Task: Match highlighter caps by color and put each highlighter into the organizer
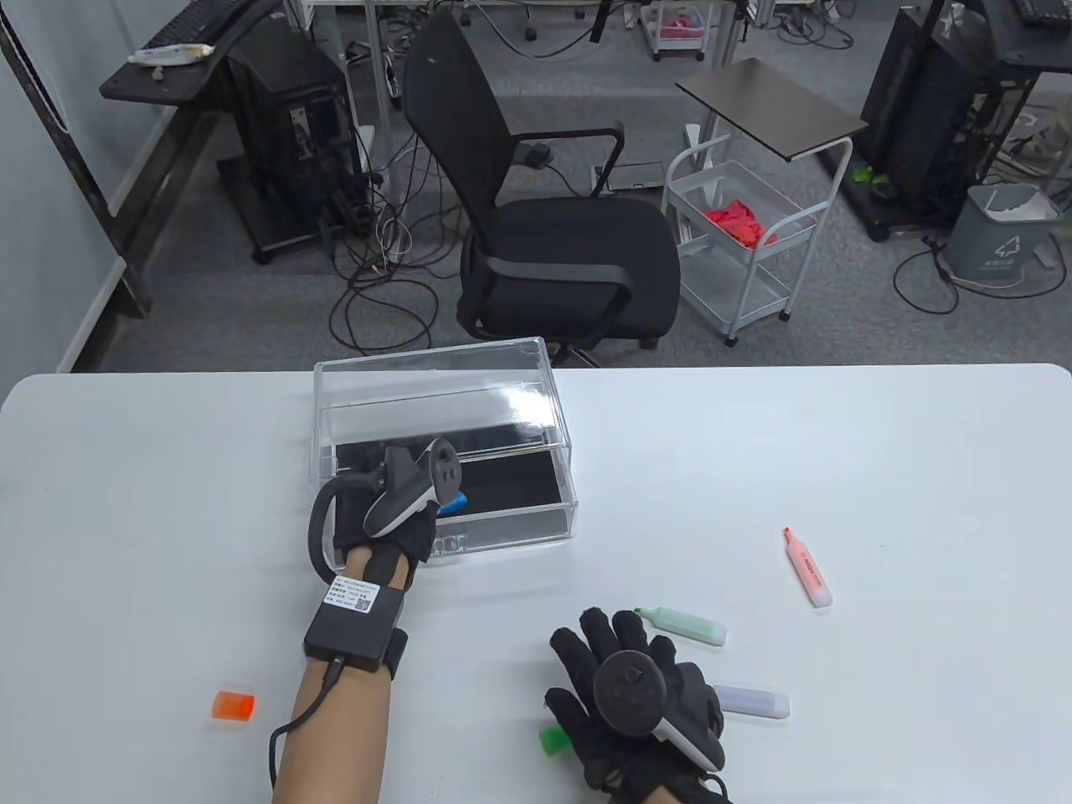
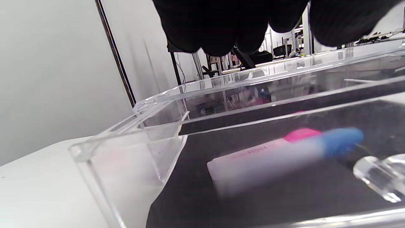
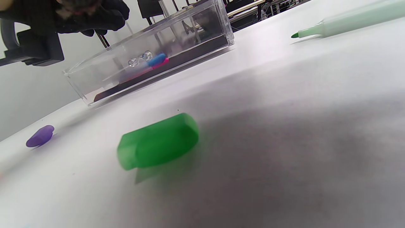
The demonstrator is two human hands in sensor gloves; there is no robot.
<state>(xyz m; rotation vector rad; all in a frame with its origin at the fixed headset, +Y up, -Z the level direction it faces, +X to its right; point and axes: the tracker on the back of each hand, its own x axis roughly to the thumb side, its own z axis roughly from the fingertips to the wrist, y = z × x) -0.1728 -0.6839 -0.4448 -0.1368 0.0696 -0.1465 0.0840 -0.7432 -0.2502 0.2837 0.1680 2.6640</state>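
The clear organizer (image 1: 536, 394) has its black-lined drawer (image 1: 511, 486) pulled out. My left hand (image 1: 410, 507) hovers over the drawer, its fingers (image 2: 221, 28) holding nothing. Below them a blue-capped highlighter (image 2: 284, 155) lies blurred in the drawer beside a pink-capped one (image 2: 300, 133). My right hand (image 1: 586, 662) is spread flat over the table, next to the loose green cap (image 1: 553, 741) (image 3: 158, 144). An uncapped green highlighter (image 1: 682, 626) lies just beyond its fingers. A purple highlighter (image 1: 749, 700) sits at its right, and an uncapped orange highlighter (image 1: 808, 568) lies farther right.
An orange cap (image 1: 233, 706) sits at the near left of the white table (image 1: 837, 452). A purple cap (image 3: 40, 136) shows in the right wrist view, left of the green cap. A black office chair (image 1: 553, 243) stands beyond the table's far edge.
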